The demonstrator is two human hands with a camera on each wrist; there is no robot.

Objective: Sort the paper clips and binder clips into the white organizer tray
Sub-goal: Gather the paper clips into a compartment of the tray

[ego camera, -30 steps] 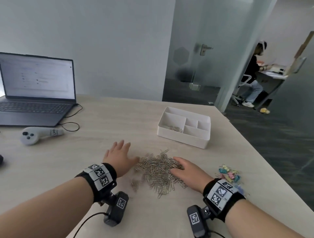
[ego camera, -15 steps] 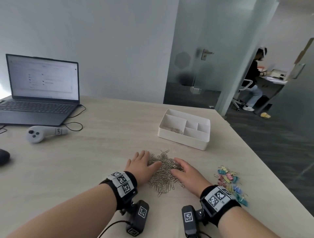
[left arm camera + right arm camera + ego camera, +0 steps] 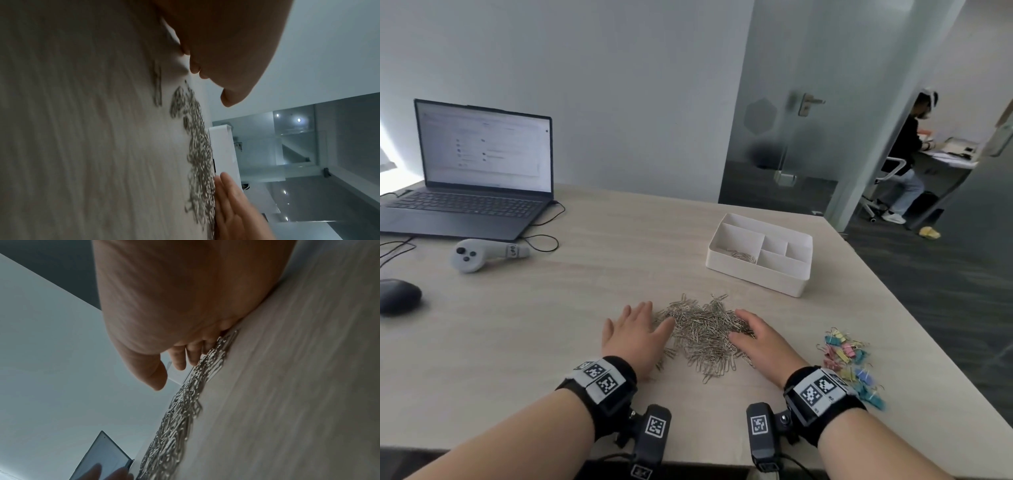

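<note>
A heap of silver paper clips [image 3: 703, 332] [image 3: 198, 155] [image 3: 176, 418] lies on the wooden table near its front edge. My left hand [image 3: 635, 334] [image 3: 216, 56] lies flat against the heap's left side with straight fingers. My right hand [image 3: 755, 337] [image 3: 180, 345] presses flat against the right side, fingertips on the clips. Neither hand holds anything. Coloured binder clips [image 3: 851, 366] lie scattered to the right of my right wrist. The white organizer tray [image 3: 756, 274] [image 3: 224, 152] stands beyond the heap, with a few paper clips [image 3: 741, 255] in its large left compartment.
An open laptop [image 3: 479, 171] sits at the back left, with a grey controller [image 3: 479, 253], cables and a dark mouse [image 3: 397, 299] in front of it. The table's right edge runs close to the binder clips. A person sits at a desk in the room beyond.
Both hands have slid inward across the table, pushing the spread paper clips into a tighter heap between them. The head view has shifted, so the laptop appears further right.
</note>
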